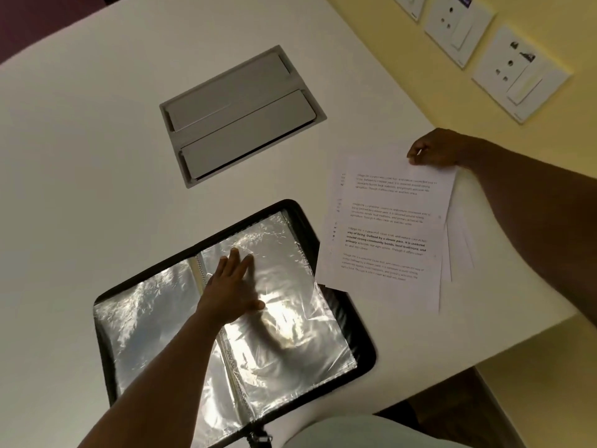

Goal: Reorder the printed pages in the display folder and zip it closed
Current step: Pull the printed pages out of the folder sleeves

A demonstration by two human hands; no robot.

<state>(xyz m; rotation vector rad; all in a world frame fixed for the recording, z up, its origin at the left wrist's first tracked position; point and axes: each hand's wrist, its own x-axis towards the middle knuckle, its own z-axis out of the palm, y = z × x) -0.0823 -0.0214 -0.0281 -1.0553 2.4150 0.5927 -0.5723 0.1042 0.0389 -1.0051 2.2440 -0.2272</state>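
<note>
Folder lies wide open on the white surface, lower middle of the frame, black zip edge all round and shiny clear sleeves showing on both sides. Sleeves look empty as far as I can tell, lots of glare though. Left hand is flat on the right-side sleeve near the spine, fingers straight and a bit spread, pressing on the plastic. Zip pull sits at the bottom edge of the frame.

Pages are out of the folder, a loose fanned stack just right of it, overlapping its right edge. Right hand pinches the stack's upper right corner, fingers curled round it.

Grey flap panel is set into the surface above the folder. Wall sockets sit upper right.
</note>
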